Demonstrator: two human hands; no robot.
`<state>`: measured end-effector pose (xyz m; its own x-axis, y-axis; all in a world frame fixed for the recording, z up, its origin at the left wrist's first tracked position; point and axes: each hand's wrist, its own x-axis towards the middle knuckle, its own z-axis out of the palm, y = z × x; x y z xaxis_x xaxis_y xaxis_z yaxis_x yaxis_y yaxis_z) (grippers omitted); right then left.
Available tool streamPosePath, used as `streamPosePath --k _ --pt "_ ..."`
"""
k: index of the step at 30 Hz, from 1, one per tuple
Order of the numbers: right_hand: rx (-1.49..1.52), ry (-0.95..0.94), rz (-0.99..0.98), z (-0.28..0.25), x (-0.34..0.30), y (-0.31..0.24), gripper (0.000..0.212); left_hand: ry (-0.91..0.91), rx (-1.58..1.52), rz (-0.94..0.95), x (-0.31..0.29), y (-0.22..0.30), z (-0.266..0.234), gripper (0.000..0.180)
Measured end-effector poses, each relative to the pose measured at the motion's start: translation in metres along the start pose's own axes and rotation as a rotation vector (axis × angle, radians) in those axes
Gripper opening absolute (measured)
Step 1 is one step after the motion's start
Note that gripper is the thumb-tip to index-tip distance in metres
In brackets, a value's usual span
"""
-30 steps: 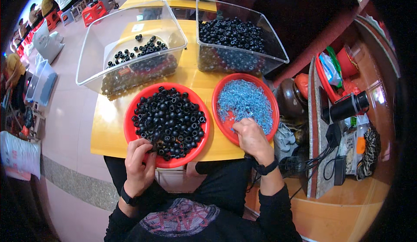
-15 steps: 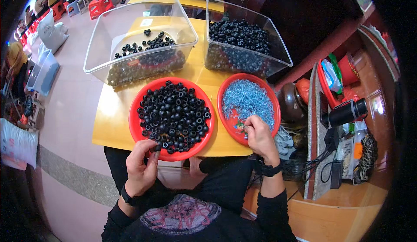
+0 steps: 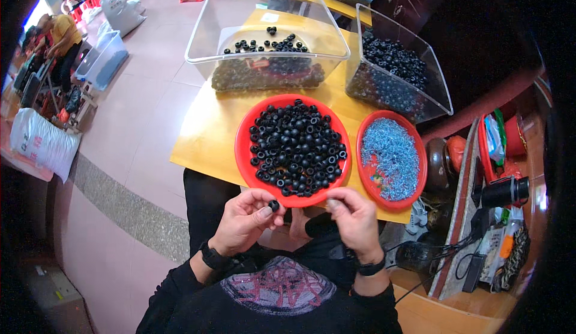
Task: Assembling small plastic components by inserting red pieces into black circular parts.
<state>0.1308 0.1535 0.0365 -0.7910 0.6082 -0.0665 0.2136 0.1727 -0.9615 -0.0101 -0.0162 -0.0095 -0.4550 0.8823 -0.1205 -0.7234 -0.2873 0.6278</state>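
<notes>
– Holding what, L hand [image 3: 242,223]?
– Black bead [image 3: 273,206], pinched by fingertips just off surface's [image 3: 203,148] front edge, prob. for fine control. R hand [image 3: 357,223]: curled, cannot tell if gripping.
– Red plate [image 3: 243,147] at this edge?
– Easy reach, prob.

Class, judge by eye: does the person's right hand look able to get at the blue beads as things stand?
Probably yes: the right hand is close to the red plate holding the blue beads, which lie uncovered, and nothing visible blocks the way.

Head-worn fisheye cam, looks dn on nearby tbl [image 3: 204,145].
</notes>
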Motion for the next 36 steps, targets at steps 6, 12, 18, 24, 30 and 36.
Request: streamPosePath --k 6,12,18,24,30,36 --pt "0.225 -0.141 0.039 0.043 -0.008 -0.012 0.011 -0.05 -0.023 -0.025 -0.008 -0.004 -0.004 0.023" --pt "0.139 -0.049 -0.141 0.059 -0.01 -0.016 0.012 -0.059 0.05 0.055 -0.011 -0.006 0.0 0.022" --pt "-0.111 -0.071 -0.373 0.057 -0.012 -0.017 0.015 -0.015 0.174 0.067 -0.015 -0.005 0.001 0.021" --pt "-0.325 -0.119 -0.482 0.054 -0.017 -0.021 0.029 0.002 0.307 0.078 -0.017 -0.006 0.001 0.023" --pt "-0.596 -0.263 -0.617 0.06 -0.017 -0.017 0.058 0.045 0.299 0.119 -0.013 -0.011 -0.007 0.023" --pt "-0.458 -0.093 -0.434 0.04 -0.003 -0.012 0.047 0.079 0.209 0.11 -0.011 -0.006 -0.012 0.018"
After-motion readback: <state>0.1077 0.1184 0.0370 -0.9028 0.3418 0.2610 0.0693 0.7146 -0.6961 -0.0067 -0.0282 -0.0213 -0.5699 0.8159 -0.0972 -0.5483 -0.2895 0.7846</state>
